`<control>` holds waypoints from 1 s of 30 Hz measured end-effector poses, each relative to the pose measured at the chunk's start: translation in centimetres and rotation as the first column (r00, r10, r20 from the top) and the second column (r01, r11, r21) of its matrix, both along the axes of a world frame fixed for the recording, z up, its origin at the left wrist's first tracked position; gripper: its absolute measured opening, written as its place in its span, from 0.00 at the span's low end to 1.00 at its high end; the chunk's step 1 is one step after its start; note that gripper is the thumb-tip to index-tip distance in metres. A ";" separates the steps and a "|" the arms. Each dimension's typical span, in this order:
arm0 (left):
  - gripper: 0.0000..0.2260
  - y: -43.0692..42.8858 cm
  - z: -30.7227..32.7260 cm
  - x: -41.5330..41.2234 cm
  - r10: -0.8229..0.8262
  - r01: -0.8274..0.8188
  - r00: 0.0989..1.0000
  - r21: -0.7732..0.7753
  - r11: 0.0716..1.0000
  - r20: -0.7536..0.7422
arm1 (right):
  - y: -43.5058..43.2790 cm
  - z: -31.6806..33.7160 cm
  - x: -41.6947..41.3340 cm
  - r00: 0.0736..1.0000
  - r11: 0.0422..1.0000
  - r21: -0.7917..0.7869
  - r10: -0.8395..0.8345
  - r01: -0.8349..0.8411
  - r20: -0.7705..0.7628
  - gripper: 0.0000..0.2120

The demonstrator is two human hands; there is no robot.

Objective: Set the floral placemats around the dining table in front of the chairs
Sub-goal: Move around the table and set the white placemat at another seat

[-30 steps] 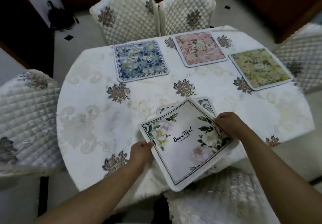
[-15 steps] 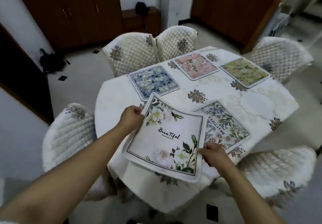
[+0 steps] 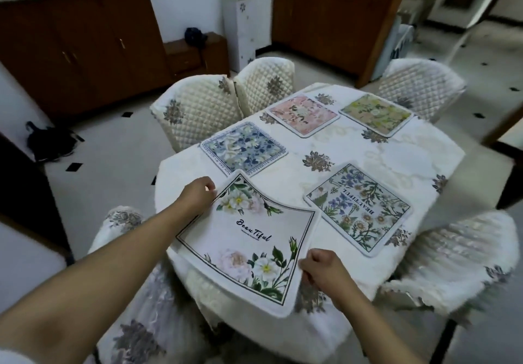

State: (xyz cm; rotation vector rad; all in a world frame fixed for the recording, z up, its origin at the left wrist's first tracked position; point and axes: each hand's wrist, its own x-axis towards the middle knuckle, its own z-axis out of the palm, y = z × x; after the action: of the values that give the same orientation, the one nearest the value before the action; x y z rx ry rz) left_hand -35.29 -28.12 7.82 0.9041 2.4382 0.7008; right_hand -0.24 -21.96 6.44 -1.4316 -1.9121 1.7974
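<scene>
I hold a white placemat (image 3: 249, 236) with roses and the word "BeauTiful" just above the near left edge of the round dining table (image 3: 353, 148). My left hand (image 3: 198, 195) pinches its far left corner and my right hand (image 3: 321, 269) grips its near right corner. Flat on the table lie several other mats: a wildflower mat (image 3: 358, 208) to the right, a blue mat (image 3: 244, 147) beyond, a pink mat (image 3: 302, 114) and a yellow-green mat (image 3: 376, 114) at the far side.
Quilted cream chairs ring the table: two at the back (image 3: 198, 109), one at the far right (image 3: 418, 86), one at the near right (image 3: 452, 264) and one at the near left (image 3: 147, 293). Brown cabinets (image 3: 85, 52) line the wall.
I have stepped left around the table. The white mat came off the wildflower mat, which now lies uncovered, and moved to the table's left edge with both hands gripping it.
</scene>
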 end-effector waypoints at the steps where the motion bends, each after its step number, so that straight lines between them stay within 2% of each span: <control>1: 0.04 0.3 -0.5 -1.1 -0.035 0.035 0.999 0.008 0.999 0.011 | -1.2 -0.6 -1.0 0.999 0.999 -0.013 -0.037 0.037 -0.004 0.15; 4: 0.02 1.1 -1.7 -4.0 -0.141 0.141 0.990 0.015 0.990 0.029 | -4.5 -1.8 -3.5 0.983 0.983 0.002 -0.181 0.181 0.032 0.16; 7: 0.07 0.7 -3.0 -6.4 -0.219 0.223 0.971 -0.032 0.974 0.100 | -7.8 -2.9 -5.6 0.960 0.961 0.048 -0.275 0.273 0.059 0.15; 14: 0.05 -1.5 -5.5 -9.9 -0.273 0.275 0.961 -0.058 0.960 0.041 | -10.6 -4.6 -9.5 0.936 0.946 0.081 -0.323 0.314 0.139 0.15; 19: 0.05 -2.6 -6.4 -11.9 -0.247 0.249 0.968 -0.034 0.968 0.035 | -11.0 -6.4 -12.0 0.941 0.954 0.059 -0.300 0.294 0.156 0.17; 23: 0.06 -1.7 -7.6 -13.6 -0.261 0.263 0.964 -0.055 0.963 0.053 | -11.5 -7.1 -13.7 0.918 0.938 0.064 -0.347 0.341 0.192 0.16; 30: 0.05 1.8 -10.4 -16.0 -0.432 0.439 0.892 -0.025 0.898 0.130 | -12.3 -8.7 -16.7 0.816 0.874 0.107 -0.481 0.473 0.320 0.18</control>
State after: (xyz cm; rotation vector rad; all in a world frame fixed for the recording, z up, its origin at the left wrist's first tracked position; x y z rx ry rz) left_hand -51.33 -26.29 -2.59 1.2897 2.0301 0.5035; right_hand -16.96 -34.26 -2.27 -2.0944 -1.4856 1.3547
